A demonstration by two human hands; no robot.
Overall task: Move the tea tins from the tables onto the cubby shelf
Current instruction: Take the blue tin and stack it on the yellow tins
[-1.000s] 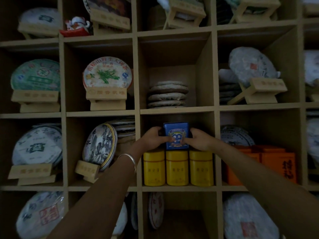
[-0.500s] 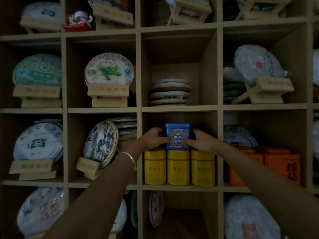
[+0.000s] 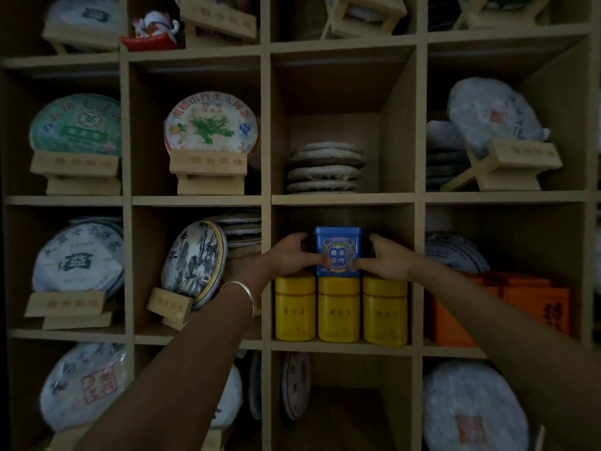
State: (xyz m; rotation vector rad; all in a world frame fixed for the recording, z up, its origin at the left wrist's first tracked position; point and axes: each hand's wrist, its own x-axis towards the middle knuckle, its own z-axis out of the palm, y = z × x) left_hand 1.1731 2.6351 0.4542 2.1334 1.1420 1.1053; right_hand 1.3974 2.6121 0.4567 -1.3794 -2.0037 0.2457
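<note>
Blue and printed with a crest, the square tea tin (image 3: pixel 338 252) stands upright on top of the middle yellow tin (image 3: pixel 339 309), inside the centre cubby of the wooden cubby shelf (image 3: pixel 266 200). Both hands hold it: the left hand (image 3: pixel 291 253) wraps its left side with the thumb across the lower front, and the right hand (image 3: pixel 387 257) mirrors that on the right side, thumb also on the front face. A silver bangle (image 3: pixel 242 289) circles the left wrist.

Under the blue tin, three yellow tins stand side by side on the cubby floor: the left yellow tin (image 3: pixel 295 309), the middle one, and the right yellow tin (image 3: pixel 385 310), each just beside the next.

In the cubby above lies a flat stack of wrapped tea cakes (image 3: pixel 325 169). To the right, orange boxes (image 3: pixel 507 307) fill the neighbouring cubby. To the left, a tea cake with an ink bamboo painting (image 3: pixel 193 262) leans on a wooden stand (image 3: pixel 169 305). Higher left, a green-printed tea cake (image 3: pixel 211 125) sits upright on its own stand.
</note>
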